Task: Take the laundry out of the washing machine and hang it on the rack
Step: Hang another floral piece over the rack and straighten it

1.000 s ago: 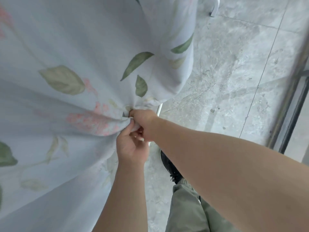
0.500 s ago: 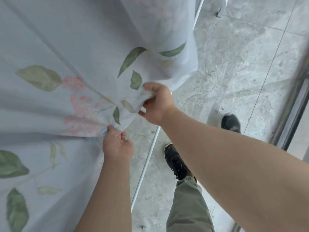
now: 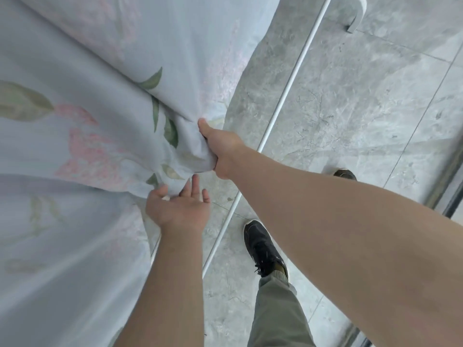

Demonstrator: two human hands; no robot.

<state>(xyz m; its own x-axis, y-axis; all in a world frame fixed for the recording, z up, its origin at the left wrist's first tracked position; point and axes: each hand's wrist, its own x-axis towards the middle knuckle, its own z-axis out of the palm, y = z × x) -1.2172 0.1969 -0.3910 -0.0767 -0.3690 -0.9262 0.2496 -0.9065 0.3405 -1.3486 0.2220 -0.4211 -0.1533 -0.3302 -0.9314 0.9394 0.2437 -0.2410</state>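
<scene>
One white rack rod [image 3: 283,106] between floral sheet [image 3: 100,58] and black shoe [image 3: 261,247].

Pale blue sheet [image 3: 82,151], green-pink floral; grey marbled floor [image 3: 350,116].

Grey marble floor tiles [image 3: 350,116], daylight

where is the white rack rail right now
Head view: the white rail runs diagonally through the middle, just right of the floral sheet, passing beneath the right hand gripping the sheet, with the black shoe on its right.
</scene>
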